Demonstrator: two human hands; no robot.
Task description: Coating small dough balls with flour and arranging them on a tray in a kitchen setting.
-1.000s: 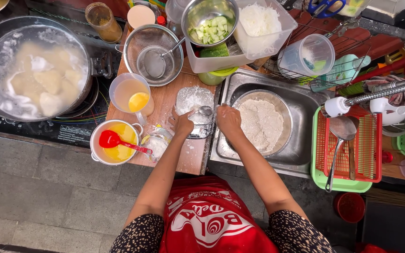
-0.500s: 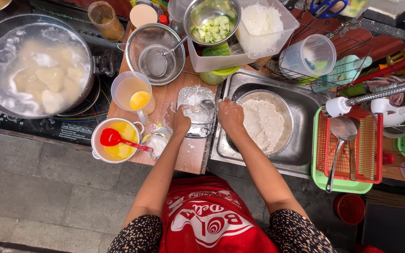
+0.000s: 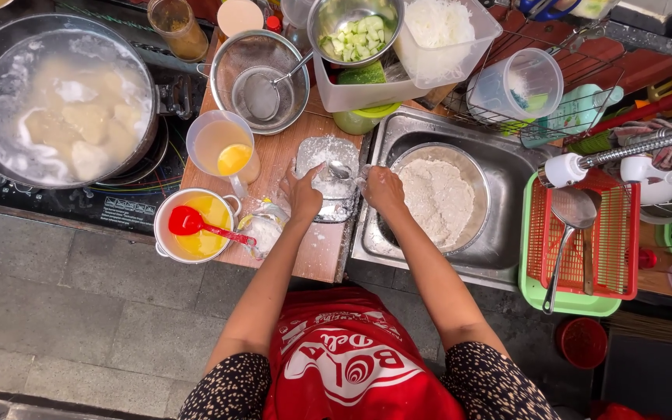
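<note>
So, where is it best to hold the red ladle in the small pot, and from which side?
Grip the red ladle by its thin handle, near the free end that sticks out over the pot's right rim. Come from the right, probably with the left hand: the bowl sits in yellow liquid.

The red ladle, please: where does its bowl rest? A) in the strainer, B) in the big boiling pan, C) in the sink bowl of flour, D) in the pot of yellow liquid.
D: the red ladle lies with its bowl in the small pot of yellow liquid, left of the left hand.
</note>
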